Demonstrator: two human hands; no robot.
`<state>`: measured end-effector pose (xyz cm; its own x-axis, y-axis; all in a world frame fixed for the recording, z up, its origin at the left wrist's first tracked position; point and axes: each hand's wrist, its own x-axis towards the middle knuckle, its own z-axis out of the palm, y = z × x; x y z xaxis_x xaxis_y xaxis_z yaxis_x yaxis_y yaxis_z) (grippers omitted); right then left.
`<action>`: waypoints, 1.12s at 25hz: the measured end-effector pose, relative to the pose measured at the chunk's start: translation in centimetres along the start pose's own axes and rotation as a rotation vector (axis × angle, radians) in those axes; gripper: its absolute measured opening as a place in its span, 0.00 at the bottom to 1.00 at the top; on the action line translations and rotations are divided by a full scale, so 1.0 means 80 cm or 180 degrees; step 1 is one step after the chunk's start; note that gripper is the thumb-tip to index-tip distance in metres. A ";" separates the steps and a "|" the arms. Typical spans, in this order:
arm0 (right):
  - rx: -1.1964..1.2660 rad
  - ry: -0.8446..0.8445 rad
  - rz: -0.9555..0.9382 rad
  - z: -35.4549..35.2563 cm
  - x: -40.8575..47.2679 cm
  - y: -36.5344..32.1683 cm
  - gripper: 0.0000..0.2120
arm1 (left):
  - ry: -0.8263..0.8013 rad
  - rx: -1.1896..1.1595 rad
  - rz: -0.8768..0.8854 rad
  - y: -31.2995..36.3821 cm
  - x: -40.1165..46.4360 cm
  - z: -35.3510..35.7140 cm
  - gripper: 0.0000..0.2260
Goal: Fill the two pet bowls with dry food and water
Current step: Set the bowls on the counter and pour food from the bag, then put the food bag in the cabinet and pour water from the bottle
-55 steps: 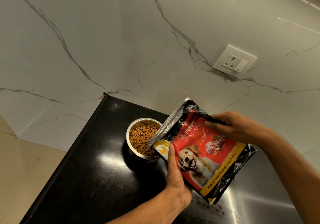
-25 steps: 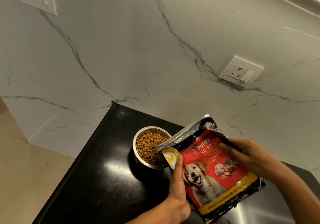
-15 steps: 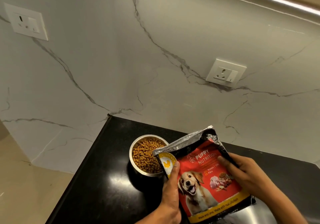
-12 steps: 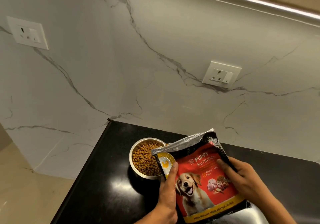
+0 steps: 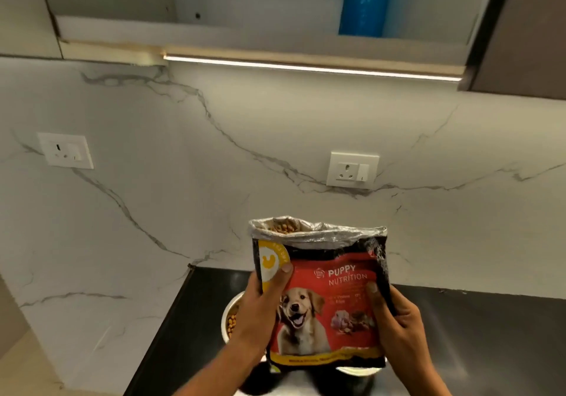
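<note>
Left hand: the left hand point(image 5: 264, 306) is wrapped round the left edge of the food bag point(image 5: 321, 297), thumb pressed on its front beside the yellow badge.
Right hand: the right hand point(image 5: 395, 322) is closed on the bag's right edge, thumb on the printed face.
Bag: upright, mouth up and open, with kibble point(image 5: 283, 228) showing inside the silver lining.
Change: a moment ago the bag lay tipped over the bowl; now it stands upright and is lifted in front of the wall, so pouring looks finished.
Food bowl: the steel bowl point(image 5: 232, 319) sits on the black surface point(image 5: 477, 334) just behind the left hand, mostly hidden, with brown kibble visible in it.
Second bowl: a pale rim point(image 5: 361, 371) shows under the bag's lower edge; whether this is the water bowl cannot be told.
Task meaning: the dry-food half seems done; water is probably what remains.
Writing: "PUPPY NUTRITION" in white on red, above a picture of a golden puppy; the smaller print is unreadable.
Beyond: a marble wall with two sockets point(image 5: 352, 170).
</note>
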<state>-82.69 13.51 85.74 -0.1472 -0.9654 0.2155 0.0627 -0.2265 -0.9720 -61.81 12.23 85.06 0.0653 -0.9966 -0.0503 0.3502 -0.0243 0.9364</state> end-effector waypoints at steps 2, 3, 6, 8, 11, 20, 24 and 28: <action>0.0131 0.0067 -0.0208 0.015 0.016 -0.021 0.11 | -0.0078 0.0293 0.0291 0.049 0.006 0.006 0.27; 0.0171 0.0069 -0.0366 0.024 0.023 -0.038 0.11 | -0.0087 0.0427 0.0458 0.075 0.008 0.009 0.28; 0.0187 -0.0009 -0.0872 0.048 0.045 -0.084 0.10 | 0.0029 0.0734 0.0922 0.147 0.010 0.019 0.29; 0.0215 -0.0082 -0.1096 0.060 0.057 -0.109 0.11 | 0.0129 0.0811 0.1160 0.184 0.007 0.026 0.26; 0.0323 -0.0196 -0.1102 0.074 0.065 -0.124 0.11 | 0.0375 0.0899 0.1431 0.211 0.003 0.029 0.21; 0.0455 -0.0168 -0.0913 0.077 0.036 -0.130 0.11 | 0.0837 0.1023 0.1909 0.208 -0.029 0.023 0.14; 0.0371 -0.0046 -0.1169 0.079 0.023 -0.172 0.12 | 0.0783 0.0936 0.2278 0.232 -0.042 0.026 0.08; 0.0038 -0.0087 -0.1062 0.089 0.019 -0.230 0.14 | 0.0573 0.0758 0.2424 0.269 -0.047 0.019 0.08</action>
<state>-77.01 15.28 104.59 -0.1349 -0.8407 0.5244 0.0272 -0.5322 -0.8462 -55.94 15.32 105.91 0.3613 -0.7193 0.5933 -0.0572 0.6180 0.7841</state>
